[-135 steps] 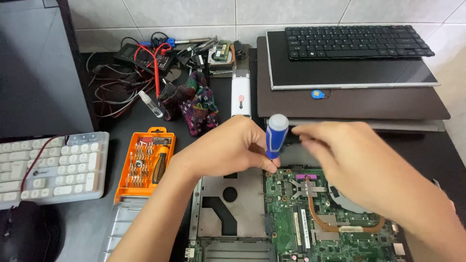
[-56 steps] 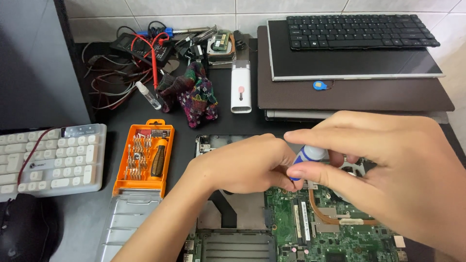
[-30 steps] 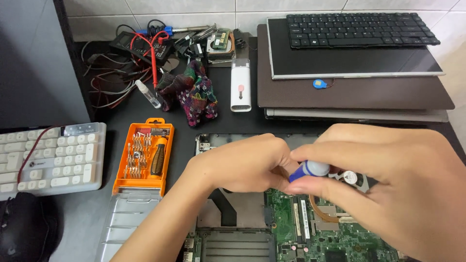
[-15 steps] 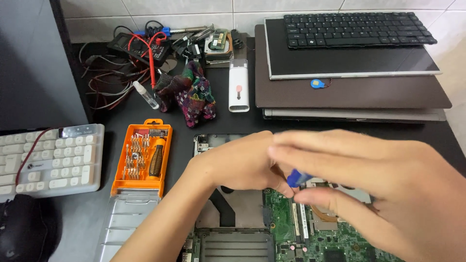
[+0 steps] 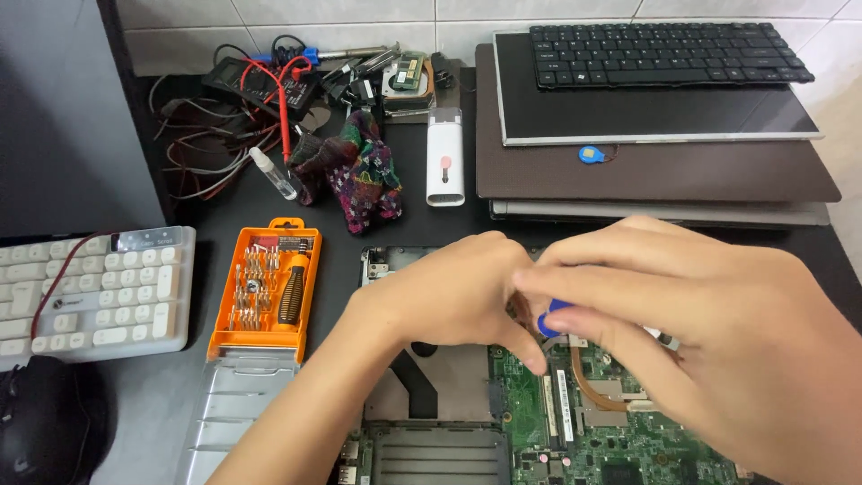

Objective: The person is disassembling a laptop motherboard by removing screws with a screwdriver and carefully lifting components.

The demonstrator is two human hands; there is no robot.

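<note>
- A blue-handled screwdriver (image 5: pixel 549 321) stands over the green circuit board (image 5: pixel 575 422) of an opened laptop base (image 5: pixel 431 395), near the board's upper edge; only a small patch of its blue handle shows between the two hands.
- The right hand (image 5: pixel 718 341) comes in from the right with its fingers curled closed around the top of the handle, thumb and fingertips pinching it; the hand is somewhat blurred.
- The left hand (image 5: pixel 449 296) rests on the laptop base just left of the tool, fingers bent down and closed around the lower part of the screwdriver, though the exact contact is hidden behind its knuckles.
- A copper heat pipe (image 5: pixel 593 391) curves across the board just below the right hand.
- To the left of the base lies an open orange bit case (image 5: pixel 265 287) with a black-handled driver in it, its clear lid (image 5: pixel 233 413) folded toward the viewer.
- Further left sits a white keyboard (image 5: pixel 90 292), with a black mouse (image 5: pixel 45 422) below it.
- Behind the hands are a stack of laptop parts (image 5: pixel 655 171), topped by a black keyboard (image 5: pixel 664 54), a white stick-shaped device (image 5: pixel 444 157), a patterned cloth (image 5: pixel 359 175) and a tangle of cables (image 5: pixel 242 117).
</note>
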